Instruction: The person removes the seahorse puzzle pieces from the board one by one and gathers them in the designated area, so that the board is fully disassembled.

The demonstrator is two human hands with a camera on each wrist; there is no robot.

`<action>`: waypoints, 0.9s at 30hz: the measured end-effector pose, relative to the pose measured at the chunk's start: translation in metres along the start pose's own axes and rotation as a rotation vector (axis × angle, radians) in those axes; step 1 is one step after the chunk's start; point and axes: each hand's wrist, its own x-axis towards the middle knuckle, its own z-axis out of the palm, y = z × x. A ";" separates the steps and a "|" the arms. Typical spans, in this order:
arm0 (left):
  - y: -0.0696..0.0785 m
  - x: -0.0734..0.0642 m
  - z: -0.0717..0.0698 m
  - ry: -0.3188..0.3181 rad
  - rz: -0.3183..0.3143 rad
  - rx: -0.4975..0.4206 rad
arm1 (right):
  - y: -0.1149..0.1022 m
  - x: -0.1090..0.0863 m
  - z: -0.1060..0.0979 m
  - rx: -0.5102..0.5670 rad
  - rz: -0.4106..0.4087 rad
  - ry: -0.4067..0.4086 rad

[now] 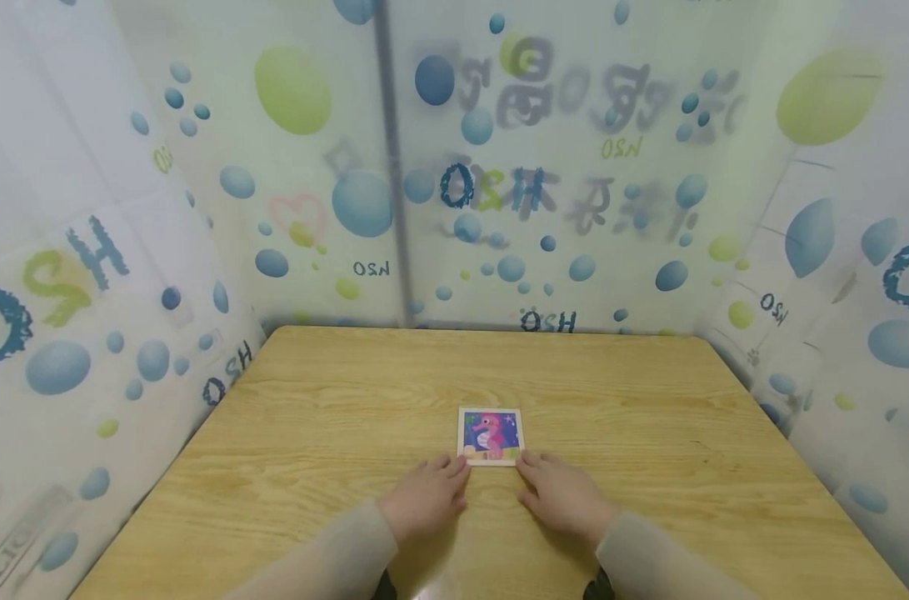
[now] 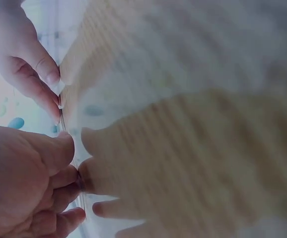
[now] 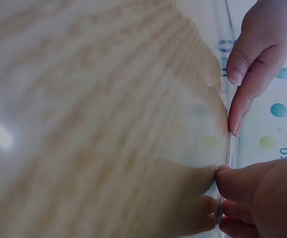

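Hiding near card (image 1: pixel 491 437) corners: left hand (image 1: pixel 427 497), right hand (image 1: pixel 566 493).

Patterned wall covering (image 1: pixel 312 292) is carrying repeated "H2O" prints running backwards: large blue-and-green lettering (image 1: pixel 57 287) on the left and back, small lettering (image 1: pixel 372 268) elsewhere. Boxed grey text (image 1: pixel 15 542), lower left, is apparently starting "LIO", rest unclear. Big grey characters (image 1: pixel 525 104) on the back are coming out too blurred to read.

Both hands (image 1: pixel 427 497) in all three views
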 end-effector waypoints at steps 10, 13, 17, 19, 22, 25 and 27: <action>0.006 -0.009 0.000 -0.007 0.015 0.000 | -0.002 -0.012 0.000 -0.017 -0.029 0.019; 0.007 -0.012 0.000 -0.011 0.021 -0.001 | -0.002 -0.014 0.001 -0.023 -0.037 0.020; 0.007 -0.015 0.001 -0.017 0.022 -0.007 | -0.001 -0.016 0.002 -0.024 -0.053 0.014; 0.006 -0.015 0.001 -0.019 0.033 -0.007 | 0.000 -0.016 0.002 -0.024 -0.062 0.015; 0.004 -0.015 0.001 -0.016 0.052 -0.024 | -0.001 -0.017 0.001 -0.019 -0.070 0.017; 0.001 -0.012 0.001 0.008 0.077 -0.046 | -0.001 -0.017 0.001 -0.020 -0.073 0.019; -0.002 -0.008 0.000 0.031 0.105 -0.038 | -0.002 -0.017 0.001 -0.020 -0.075 0.021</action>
